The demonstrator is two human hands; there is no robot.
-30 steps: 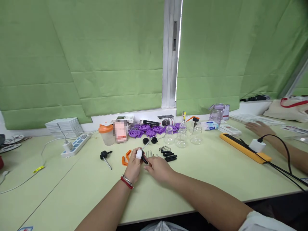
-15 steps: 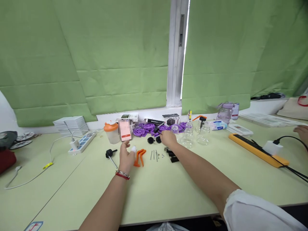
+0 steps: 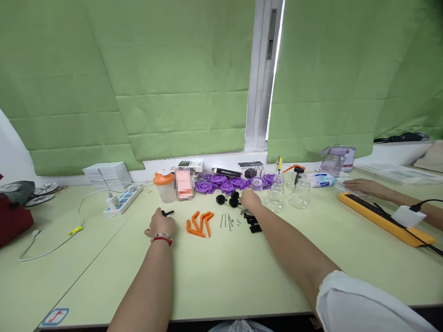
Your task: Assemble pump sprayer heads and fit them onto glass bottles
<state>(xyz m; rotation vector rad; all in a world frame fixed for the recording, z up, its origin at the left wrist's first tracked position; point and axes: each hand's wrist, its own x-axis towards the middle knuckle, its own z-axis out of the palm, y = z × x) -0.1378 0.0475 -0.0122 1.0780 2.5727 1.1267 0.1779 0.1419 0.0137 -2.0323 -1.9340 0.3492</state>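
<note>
My left hand (image 3: 161,224) is closed over a black part (image 3: 168,213) on the table at left; only its dark tip shows past the fingers. My right hand (image 3: 251,201) has bent fingers at a black knob-like part (image 3: 234,200), low over the table; the fingertips are partly hidden. Beside that part lies a round black piece (image 3: 220,199). Between my hands are several orange bent levers (image 3: 200,223), several thin metal screws (image 3: 225,222) and small metal bits (image 3: 238,222). Several black short pieces (image 3: 254,223) lie below my right wrist.
Purple openwork discs (image 3: 221,182) are piled at the back. Clear glass jars (image 3: 276,196) stand right of my right hand. An orange-lidded cup (image 3: 164,188) and a phone (image 3: 184,184) stand behind. A yellow-orange power strip (image 3: 384,219) and another person's hand (image 3: 363,186) are at right.
My left hand has moved left from beside the orange levers onto the black part with the metal rod. My right hand has lowered its black part beside the round black piece. The other person's hand reaches further in.
</note>
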